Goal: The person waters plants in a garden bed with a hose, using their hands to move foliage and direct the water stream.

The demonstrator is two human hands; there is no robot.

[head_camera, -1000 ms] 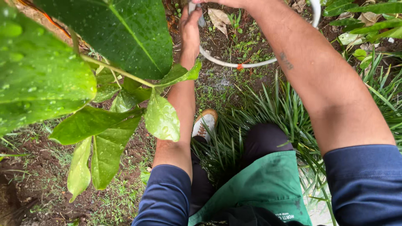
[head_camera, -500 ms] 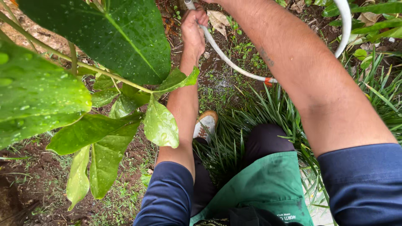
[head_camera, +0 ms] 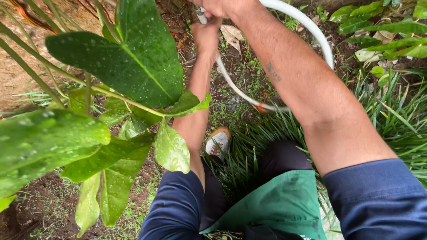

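Head view: both arms stretched forward over wet ground.
Hose: white hose (head_camera: 307, 22) loops from the hands round to the right, then back under the right forearm; orange band on it just below that arm.
Left hand: left hand (head_camera: 205, 35) closed round the hose near its metal end, just under the right hand.
Right hand: right hand (head_camera: 218, 6) at top edge, mostly cut off; it seems clamped on the same end, grip not fully visible.
Handling: judged best to keep both fists close together, loop free of kinks.
Left of hands: large wet leaves (head_camera: 133, 62).
Below hands: shoe (head_camera: 218, 143), grass clump (head_camera: 391, 120), green apron (head_camera: 284, 200).
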